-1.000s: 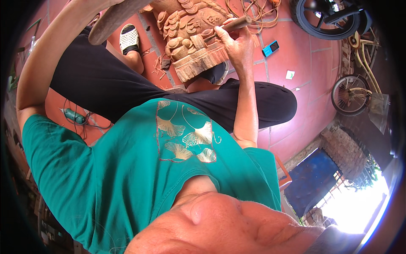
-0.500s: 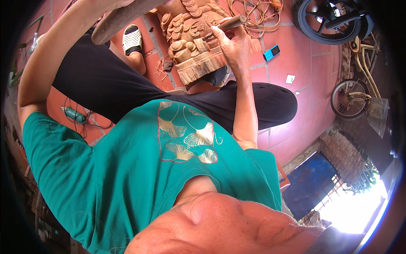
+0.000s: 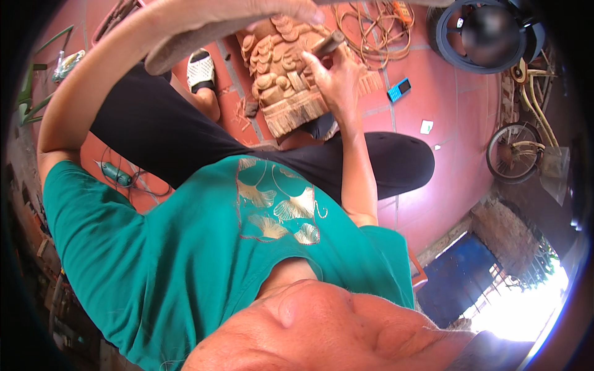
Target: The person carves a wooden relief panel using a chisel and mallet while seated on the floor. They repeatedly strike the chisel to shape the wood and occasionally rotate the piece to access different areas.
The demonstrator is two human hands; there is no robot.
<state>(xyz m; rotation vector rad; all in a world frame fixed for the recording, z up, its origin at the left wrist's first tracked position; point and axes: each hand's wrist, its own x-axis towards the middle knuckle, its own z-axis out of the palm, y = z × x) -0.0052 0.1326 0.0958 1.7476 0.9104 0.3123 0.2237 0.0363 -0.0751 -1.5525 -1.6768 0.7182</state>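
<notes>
My left hand (image 3: 297,10) is at the top edge, its arm arching across from the left. It is closed on a dark wooden mallet (image 3: 198,40), whose rounded end sticks out below the forearm; part of the grip is cut off by the frame. My right hand (image 3: 341,83) holds a chisel, fingers closed round its round wooden handle (image 3: 328,43). The chisel's blade is hard to make out against the carving. A carved wooden block (image 3: 272,93) with scrolls and rounded shapes lies on the tiles between my feet, just left of my right hand.
An orange cord (image 3: 378,52) lies coiled beyond the block. To its right are a blue phone (image 3: 399,90) and a scrap of paper (image 3: 427,127). A black wheel (image 3: 447,40) and a bicycle wheel (image 3: 515,153) stand farther right. A green power tool (image 3: 116,175) lies at left, near wood chips (image 3: 242,114).
My left hand has swung to the right along the top edge with the mallet. My right hand and the chisel have shifted slightly down and left, along with the whole view's slight shift.
</notes>
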